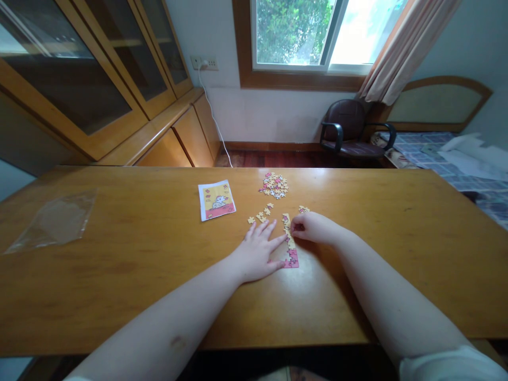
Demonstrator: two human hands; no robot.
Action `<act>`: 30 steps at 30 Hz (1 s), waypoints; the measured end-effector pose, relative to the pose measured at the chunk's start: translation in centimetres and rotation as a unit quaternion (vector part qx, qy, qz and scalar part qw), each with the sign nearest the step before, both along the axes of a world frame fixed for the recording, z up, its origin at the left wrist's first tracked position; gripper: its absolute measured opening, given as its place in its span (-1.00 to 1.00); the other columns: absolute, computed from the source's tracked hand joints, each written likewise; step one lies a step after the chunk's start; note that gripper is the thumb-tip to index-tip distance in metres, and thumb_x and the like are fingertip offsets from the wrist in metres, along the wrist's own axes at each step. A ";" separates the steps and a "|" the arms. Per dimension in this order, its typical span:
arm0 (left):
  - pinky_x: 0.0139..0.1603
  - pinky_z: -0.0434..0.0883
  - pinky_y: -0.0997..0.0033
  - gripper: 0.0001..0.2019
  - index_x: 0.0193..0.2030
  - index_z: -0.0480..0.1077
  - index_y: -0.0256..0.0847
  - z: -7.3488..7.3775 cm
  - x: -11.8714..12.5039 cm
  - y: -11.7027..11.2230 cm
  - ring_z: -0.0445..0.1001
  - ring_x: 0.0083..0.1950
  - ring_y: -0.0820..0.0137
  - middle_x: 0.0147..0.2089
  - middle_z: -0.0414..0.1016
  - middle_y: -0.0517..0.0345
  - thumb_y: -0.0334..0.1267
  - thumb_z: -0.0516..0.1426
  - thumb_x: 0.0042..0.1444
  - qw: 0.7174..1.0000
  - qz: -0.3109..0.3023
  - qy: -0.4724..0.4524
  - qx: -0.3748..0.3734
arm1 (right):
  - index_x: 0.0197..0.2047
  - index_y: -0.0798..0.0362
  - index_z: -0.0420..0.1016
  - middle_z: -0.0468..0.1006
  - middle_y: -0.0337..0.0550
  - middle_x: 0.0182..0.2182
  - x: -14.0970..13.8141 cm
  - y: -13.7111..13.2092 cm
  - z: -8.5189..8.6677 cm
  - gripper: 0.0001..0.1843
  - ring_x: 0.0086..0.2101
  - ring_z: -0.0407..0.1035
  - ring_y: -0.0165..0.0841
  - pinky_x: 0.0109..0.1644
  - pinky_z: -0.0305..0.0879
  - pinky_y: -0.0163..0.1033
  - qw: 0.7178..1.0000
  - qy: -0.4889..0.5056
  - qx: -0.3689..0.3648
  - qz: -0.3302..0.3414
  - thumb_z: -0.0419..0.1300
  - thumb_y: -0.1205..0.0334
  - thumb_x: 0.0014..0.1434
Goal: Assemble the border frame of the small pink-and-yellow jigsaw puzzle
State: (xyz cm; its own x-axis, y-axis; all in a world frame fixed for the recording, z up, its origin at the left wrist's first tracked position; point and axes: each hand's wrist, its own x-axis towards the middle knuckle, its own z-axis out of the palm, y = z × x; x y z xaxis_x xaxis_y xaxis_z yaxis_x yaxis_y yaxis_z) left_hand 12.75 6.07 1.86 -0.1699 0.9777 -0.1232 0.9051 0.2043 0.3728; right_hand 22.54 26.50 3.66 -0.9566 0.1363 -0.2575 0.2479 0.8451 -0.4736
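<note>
Two hands flank my strip (292, 258): left hand (257, 252) spread, fingers apart, apparently bracing it; right hand (316, 228) curled close, whether clamped I can't tell.

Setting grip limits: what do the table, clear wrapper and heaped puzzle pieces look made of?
Table: likely wood or veneer, glossy varnish; brown grain, bright reflections.
Clear wrapper: thin plastic film, shiny; table shows through, edge glints.
Puzzle pieces: probably printed cardboard; flat with coloured faces, too small to tell finish.
</note>
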 end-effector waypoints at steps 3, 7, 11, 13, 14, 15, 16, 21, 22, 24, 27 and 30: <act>0.36 -0.13 -0.29 -0.32 0.36 0.15 0.06 0.0 0.1 0.0 -0.15 0.46 -0.10 0.49 -0.15 -0.05 0.17 0.09 0.13 1.000 0.001 0.000 0.002 | -0.34 0.04 0.58 0.59 -0.21 -0.43 0.0 0.0 -0.1 -0.89 -0.44 0.38 -0.40 -0.36 0.19 -0.35 1.000 0.000 -0.002 -0.002 0.20 0.30 0.07; 0.36 -0.12 -0.30 -0.32 0.36 0.16 0.04 0.0 0.0 0.0 -0.13 0.46 -0.10 0.49 -0.14 -0.05 0.17 0.11 0.12 1.000 0.002 0.000 0.006 | -0.34 0.05 0.57 0.58 -0.21 -0.45 0.1 0.1 -0.2 -0.90 -0.46 0.38 -0.40 -0.37 0.20 -0.35 1.000 0.005 -0.001 0.007 0.21 0.30 0.07; 0.37 -0.10 -0.26 -0.35 0.35 0.17 -0.06 0.3 0.0 -0.1 -0.09 0.45 -0.05 0.47 -0.06 -0.13 0.10 0.10 0.16 0.999 -0.023 0.006 0.031 | -0.28 0.05 0.57 0.58 -0.20 -0.41 0.2 0.4 -0.4 -0.88 -0.42 0.41 -0.38 -0.33 0.27 -0.33 0.999 0.053 0.005 0.008 0.23 0.27 0.08; 0.39 -0.10 -0.22 -0.48 0.25 0.32 -0.08 0.6 0.0 -0.3 -0.01 0.43 0.01 0.42 0.08 -0.10 0.03 0.08 0.19 0.996 -0.072 0.005 0.057 | -0.20 0.06 0.57 0.60 -0.14 -0.29 0.2 0.6 -0.6 -0.82 -0.30 0.46 -0.33 -0.19 0.34 -0.27 0.994 0.103 0.021 0.004 0.20 0.29 0.12; 0.39 -0.11 -0.20 -0.55 0.19 0.39 -0.07 0.8 0.0 -0.4 0.03 0.42 0.04 0.39 0.15 -0.06 0.01 0.09 0.20 0.992 -0.103 0.002 0.069 | -0.15 0.05 0.57 0.60 -0.11 -0.21 0.1 0.7 -0.8 -0.78 -0.22 0.47 -0.31 -0.10 0.36 -0.24 0.992 0.125 0.028 0.009 0.16 0.33 0.14; 0.40 -0.12 -0.19 -0.60 0.13 0.44 -0.05 0.9 0.1 -0.5 0.06 0.41 0.05 0.36 0.21 -0.03 -0.02 0.10 0.20 0.988 -0.134 -0.001 0.078 | -0.11 0.05 0.57 0.60 -0.10 -0.14 0.1 0.8 -1.0 -0.72 -0.14 0.46 -0.29 0.00 0.35 -0.21 0.989 0.142 0.031 0.020 0.11 0.38 0.16; 0.40 -0.12 -0.20 -0.64 0.09 0.46 -0.02 1.0 0.2 -0.5 0.08 0.40 0.06 0.34 0.25 0.00 -0.03 0.11 0.18 0.984 -0.160 -0.005 0.082 | -0.08 0.04 0.57 0.58 -0.10 -0.08 0.1 0.9 -1.3 -0.65 -0.07 0.45 -0.29 0.08 0.32 -0.19 0.987 0.152 0.033 0.033 0.06 0.45 0.15; 0.38 -0.10 -0.23 -0.63 0.08 0.47 0.01 1.2 0.5 -0.6 0.10 0.39 0.04 0.32 0.28 0.00 -0.05 0.17 0.13 0.975 -0.211 -0.017 0.067 | -0.08 0.00 0.60 0.55 -0.14 0.03 -0.1 1.4 -1.9 -0.50 0.02 0.42 -0.29 0.19 0.29 -0.14 0.985 0.154 0.038 0.062 0.00 0.58 0.06; 0.38 -0.10 -0.23 -0.63 0.09 0.47 0.01 1.2 0.5 -0.6 0.10 0.39 0.04 0.32 0.28 0.01 -0.05 0.16 0.13 0.975 -0.211 -0.018 0.065 | -0.08 0.00 0.60 0.55 -0.15 0.03 -0.1 1.4 -2.0 -0.50 0.02 0.43 -0.28 0.19 0.29 -0.13 0.986 0.152 0.038 0.062 0.00 0.57 0.06; 0.39 -0.11 -0.22 -0.63 0.09 0.46 0.03 1.2 0.5 -0.6 0.12 0.38 0.05 0.30 0.31 0.03 -0.05 0.16 0.14 0.976 -0.209 -0.021 0.063 | -0.09 0.00 0.61 0.55 -0.14 0.03 0.0 1.4 -1.8 -0.52 0.02 0.43 -0.28 0.19 0.30 -0.12 0.986 0.147 0.039 0.062 0.01 0.55 0.08; 0.40 -0.12 -0.20 -0.62 0.10 0.45 0.03 1.3 0.5 -0.6 0.15 0.37 0.07 0.27 0.35 0.04 -0.07 0.16 0.14 0.976 -0.209 -0.026 0.060 | -0.09 0.01 0.61 0.55 -0.14 0.03 0.0 1.3 -1.6 -0.55 0.02 0.43 -0.27 0.19 0.29 -0.12 0.987 0.139 0.038 0.063 0.02 0.53 0.10; 0.40 -0.11 -0.18 -0.62 0.12 0.44 0.03 1.4 0.5 -0.6 0.19 0.34 0.10 0.23 0.40 0.05 -0.09 0.15 0.15 0.975 -0.211 -0.031 0.058 | -0.09 -0.01 0.60 0.55 -0.17 0.04 0.0 1.3 -1.5 -0.55 0.03 0.42 -0.29 0.20 0.28 -0.13 0.988 0.133 0.041 0.063 0.03 0.53 0.10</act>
